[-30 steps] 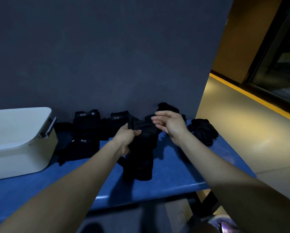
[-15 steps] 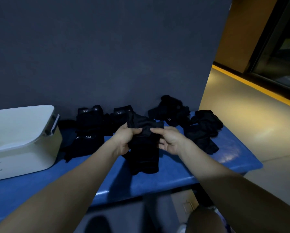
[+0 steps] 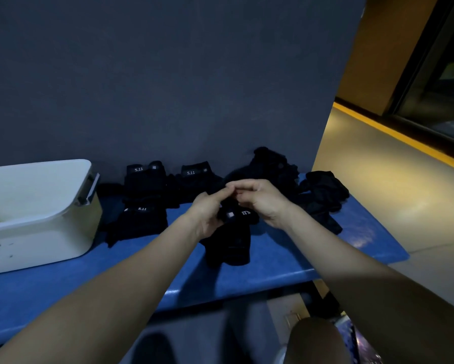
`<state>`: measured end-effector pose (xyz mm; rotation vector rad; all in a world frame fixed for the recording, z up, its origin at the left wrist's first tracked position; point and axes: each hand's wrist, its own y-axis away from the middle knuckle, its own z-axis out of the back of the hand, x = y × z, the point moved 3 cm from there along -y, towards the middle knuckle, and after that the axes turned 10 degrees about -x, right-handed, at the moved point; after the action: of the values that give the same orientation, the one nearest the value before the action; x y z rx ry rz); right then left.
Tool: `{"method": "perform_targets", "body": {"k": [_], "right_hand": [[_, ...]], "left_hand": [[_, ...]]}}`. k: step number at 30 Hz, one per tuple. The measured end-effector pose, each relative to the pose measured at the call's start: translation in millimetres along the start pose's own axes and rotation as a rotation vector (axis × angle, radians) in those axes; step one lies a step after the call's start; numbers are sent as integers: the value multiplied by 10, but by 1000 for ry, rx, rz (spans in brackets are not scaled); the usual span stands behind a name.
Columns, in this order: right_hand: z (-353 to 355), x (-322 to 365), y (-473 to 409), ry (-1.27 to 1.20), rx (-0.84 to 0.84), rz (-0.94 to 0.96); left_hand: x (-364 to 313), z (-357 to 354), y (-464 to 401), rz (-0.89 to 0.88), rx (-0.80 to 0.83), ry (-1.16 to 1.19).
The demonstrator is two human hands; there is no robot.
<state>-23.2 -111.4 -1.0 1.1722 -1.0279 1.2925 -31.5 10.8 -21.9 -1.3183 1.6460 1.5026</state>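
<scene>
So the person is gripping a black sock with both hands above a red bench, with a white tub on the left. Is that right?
Not quite. The head view shows the bench is blue, not red. The rest holds: the left hand and the right hand both grip the black sock above it, and the white tub stands on the left.

On the bench (image 3: 273,269), a tub (image 3: 36,206) sits left. Folded socks (image 3: 144,185) lie just right of it and a loose pile (image 3: 323,195) far right, both against the wall (image 3: 168,88). One sock (image 3: 231,245) lies before them, mid-bench.
</scene>
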Motion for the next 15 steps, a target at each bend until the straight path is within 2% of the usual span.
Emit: {"method": "perform_targets", "body": {"k": [2, 4, 6, 9, 11, 15], "right_hand": [[91, -11, -35, 32, -137, -8], [210, -103, -68, 81, -291, -81], [226, -237, -43, 74, -275, -249], [80, -325, 42, -253, -141, -449], [17, -315, 23, -350, -169, -421], [-12, -293, -23, -302, -280, -370]], "left_hand": [[-34, 80, -68, 17, -111, 7], [-70, 126, -92, 52, -130, 20], [-78, 131, -68, 117, -89, 17], [-35, 111, -46, 193, -31, -31], [6, 122, -64, 186, -67, -124], [77, 184, -161, 219, -188, -111]]}}
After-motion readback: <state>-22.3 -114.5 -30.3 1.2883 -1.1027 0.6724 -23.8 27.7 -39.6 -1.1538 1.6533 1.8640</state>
